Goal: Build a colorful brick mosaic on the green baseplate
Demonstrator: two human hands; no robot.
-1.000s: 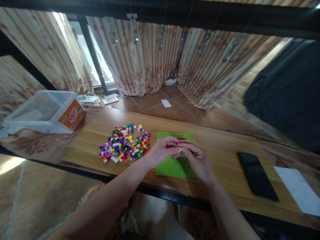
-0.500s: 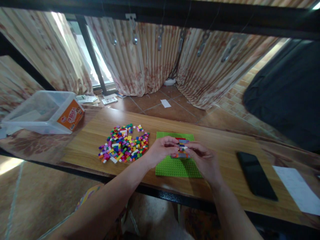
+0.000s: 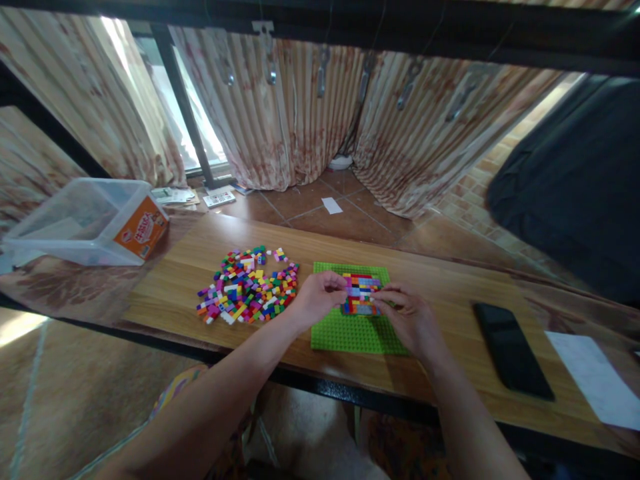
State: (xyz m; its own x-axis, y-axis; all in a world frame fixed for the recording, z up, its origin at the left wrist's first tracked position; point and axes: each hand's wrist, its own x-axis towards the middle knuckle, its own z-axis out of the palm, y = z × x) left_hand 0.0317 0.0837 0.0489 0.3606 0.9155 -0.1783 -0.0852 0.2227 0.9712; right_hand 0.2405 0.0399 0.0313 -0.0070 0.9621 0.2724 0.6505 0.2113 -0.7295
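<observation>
Two bare hands close in on a block of multicoloured bricks [image 3: 361, 293], which sits on a green studded baseplate [image 3: 350, 333] between them. The left hand [image 3: 321, 297] is curled at the block's left side, thumb and fingers drawn near each other; the right hand [image 3: 406, 313] brings thumb and forefinger together at the opposite side. Whether either pinch encloses a loose piece cannot be told at this size.

The bricks look like hard plastic: light, stiff and rather smooth, too small for anything but fingertips. A single one is best taken by its opposite sides, leaving studs and underside free. The block probably bears firm pressing from above but could split at a seam if pried by one corner; the baseplate is better steadied at its rim.

The fingers themselves are the chief obstruction, hiding both ends of the block. Just left of the left hand spreads a pile of loose bricks [image 3: 250, 287], and farther out on that side stands a clear plastic bin [image 3: 85, 223] with an orange label. Well to the right of the right hand, a black phone [image 3: 513, 350] lies on the wooden tabletop [image 3: 445, 287], a white sheet [image 3: 595, 377] beyond it.
</observation>
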